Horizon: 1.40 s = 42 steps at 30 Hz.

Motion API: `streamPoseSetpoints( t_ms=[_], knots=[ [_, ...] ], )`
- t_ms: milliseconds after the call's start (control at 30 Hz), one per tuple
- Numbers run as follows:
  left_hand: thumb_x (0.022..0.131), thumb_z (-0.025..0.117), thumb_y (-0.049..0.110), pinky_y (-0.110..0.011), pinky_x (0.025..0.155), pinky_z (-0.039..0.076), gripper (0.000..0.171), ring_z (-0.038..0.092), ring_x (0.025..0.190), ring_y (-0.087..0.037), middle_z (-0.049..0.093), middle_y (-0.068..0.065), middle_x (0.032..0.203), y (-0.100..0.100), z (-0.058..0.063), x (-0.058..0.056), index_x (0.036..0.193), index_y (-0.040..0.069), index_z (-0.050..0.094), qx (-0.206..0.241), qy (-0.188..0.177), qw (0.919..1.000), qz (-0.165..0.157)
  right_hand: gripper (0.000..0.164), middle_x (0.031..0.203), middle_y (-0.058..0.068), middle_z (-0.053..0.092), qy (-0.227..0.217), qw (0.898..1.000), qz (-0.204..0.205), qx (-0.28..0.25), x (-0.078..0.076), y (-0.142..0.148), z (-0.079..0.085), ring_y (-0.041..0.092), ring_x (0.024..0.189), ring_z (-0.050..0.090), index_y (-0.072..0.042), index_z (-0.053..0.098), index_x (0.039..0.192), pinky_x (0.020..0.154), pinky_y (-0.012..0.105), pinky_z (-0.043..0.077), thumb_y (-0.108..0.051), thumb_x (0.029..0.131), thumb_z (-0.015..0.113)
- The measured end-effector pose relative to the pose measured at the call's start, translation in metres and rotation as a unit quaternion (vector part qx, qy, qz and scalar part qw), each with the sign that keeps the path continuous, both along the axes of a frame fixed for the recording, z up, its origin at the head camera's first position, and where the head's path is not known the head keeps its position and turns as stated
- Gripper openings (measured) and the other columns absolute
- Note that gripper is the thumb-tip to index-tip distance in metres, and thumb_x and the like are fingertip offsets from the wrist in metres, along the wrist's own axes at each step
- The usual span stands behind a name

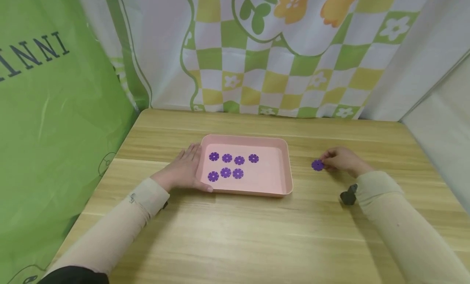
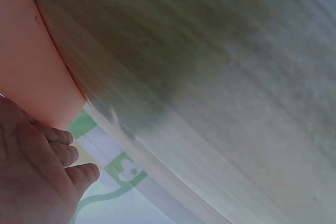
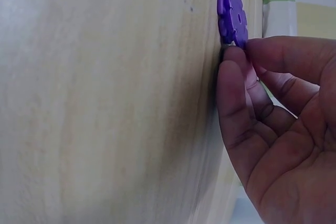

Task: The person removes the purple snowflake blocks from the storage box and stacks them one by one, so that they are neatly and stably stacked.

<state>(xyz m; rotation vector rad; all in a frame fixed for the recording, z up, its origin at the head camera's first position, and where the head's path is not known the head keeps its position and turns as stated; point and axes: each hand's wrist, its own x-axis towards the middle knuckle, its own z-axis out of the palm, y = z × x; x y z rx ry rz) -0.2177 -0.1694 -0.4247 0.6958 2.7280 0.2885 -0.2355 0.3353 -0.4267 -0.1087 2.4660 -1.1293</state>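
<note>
Right hand (image 1: 343, 159) pinches disc (image 1: 316, 165) | left hand (image 1: 183, 169) outstretched against pink tray (image 1: 264, 178) | disc purple, round, notched around, centrally pierced

a shallow pink tray (image 1: 264, 180), rectangular with rounded corners, lies flat. inside it, mostly toward its left, seven purple notched discs (image 1: 239, 160) lie in two rows, four far, three near. right of the tray, a matching purple piece (image 3: 239, 18), one disc or two layered, is pinched at its edge.
</note>
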Motion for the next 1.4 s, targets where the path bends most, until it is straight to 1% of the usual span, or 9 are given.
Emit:
streamPoseSetpoints(
  t_ms=[233,467,567,667,733,833,1000,1233,1400],
  knots=[
    [0.069,0.078,0.078,-0.055,0.124,0.003,0.150,-0.002,0.156,-0.043,-0.002,-0.030,0.167,0.000,0.001,-0.001,0.159,-0.012,-0.001,0.002,-0.002,1.0000,0.001,0.023,0.092,0.009,0.069,0.002,1.000,0.006,0.025,0.001,-0.004,0.004,0.010,0.079,0.064,0.020,0.059,0.113,0.070,0.023,0.058,-0.001,0.102,0.056],
    [0.070,0.078,0.078,-0.055,0.124,0.002,0.150,-0.003,0.155,-0.043,-0.002,-0.030,0.167,0.000,0.001,-0.001,0.159,-0.013,-0.001,-0.001,-0.003,1.0000,0.001,0.022,0.090,0.008,0.071,0.017,0.999,0.020,0.039,-0.001,-0.005,0.002,0.011,0.078,0.065,0.019,0.060,0.110,0.068,0.023,0.057,-0.001,0.101,0.057],
    [0.070,0.079,0.077,-0.055,0.125,0.002,0.150,-0.003,0.156,-0.042,-0.003,-0.030,0.167,0.001,0.001,0.000,0.159,-0.012,-0.002,-0.002,-0.005,1.0000,0.002,0.025,0.092,0.010,0.071,0.018,0.998,0.025,0.048,-0.001,-0.005,0.003,0.013,0.081,0.066,0.018,0.060,0.114,0.069,0.024,0.058,-0.004,0.101,0.059],
    [0.070,0.078,0.077,-0.054,0.125,0.002,0.150,-0.004,0.156,-0.042,-0.003,-0.029,0.167,0.001,0.001,0.000,0.159,-0.012,-0.002,-0.004,-0.005,1.0000,0.002,0.034,0.098,0.014,0.071,0.024,0.997,0.035,0.060,0.000,-0.008,0.004,0.017,0.084,0.067,0.017,0.059,0.119,0.071,0.026,0.059,-0.011,0.101,0.062],
    [0.070,0.078,0.078,-0.054,0.125,0.002,0.150,-0.004,0.156,-0.042,-0.003,-0.029,0.167,0.001,0.000,-0.001,0.159,-0.012,-0.003,-0.005,-0.005,1.0000,0.001,0.040,0.102,0.018,0.071,0.032,0.995,0.047,0.076,0.000,-0.010,0.006,0.019,0.085,0.067,0.016,0.058,0.122,0.073,0.029,0.058,-0.016,0.099,0.067],
    [0.071,0.078,0.077,-0.054,0.125,0.002,0.149,-0.004,0.156,-0.042,-0.003,-0.029,0.167,0.001,0.001,-0.001,0.159,-0.012,-0.003,-0.005,-0.007,1.0000,0.001,0.046,0.106,0.022,0.071,0.056,0.988,0.073,0.122,-0.002,-0.014,0.007,0.024,0.088,0.067,0.011,0.061,0.123,0.077,0.035,0.055,-0.021,0.093,0.074],
    [0.071,0.079,0.076,-0.054,0.125,0.002,0.149,-0.003,0.156,-0.042,-0.003,-0.029,0.168,0.001,0.001,-0.001,0.159,-0.012,-0.003,-0.001,-0.009,1.0000,0.004,0.046,0.107,0.025,0.071,0.076,0.978,0.102,0.163,-0.003,-0.018,0.010,0.031,0.091,0.066,0.009,0.065,0.117,0.079,0.041,0.053,-0.018,0.085,0.081],
    [0.070,0.079,0.076,-0.054,0.125,0.003,0.149,-0.002,0.156,-0.041,-0.002,-0.028,0.168,0.001,0.001,-0.002,0.160,-0.011,-0.001,0.004,-0.014,0.9999,0.007,0.040,0.104,0.025,0.070,0.067,0.979,0.109,0.160,-0.002,-0.020,0.013,0.029,0.087,0.065,0.011,0.065,0.115,0.074,0.037,0.053,-0.012,0.085,0.079],
    [0.071,0.079,0.076,-0.054,0.125,0.003,0.149,-0.002,0.156,-0.042,-0.002,-0.029,0.168,0.001,0.001,-0.002,0.159,-0.012,-0.001,0.005,-0.015,0.9999,0.006,0.029,0.105,0.026,0.069,0.070,0.980,0.097,0.156,-0.001,-0.017,0.010,0.027,0.084,0.064,0.012,0.064,0.117,0.070,0.034,0.050,-0.007,0.095,0.062]
  ],
)
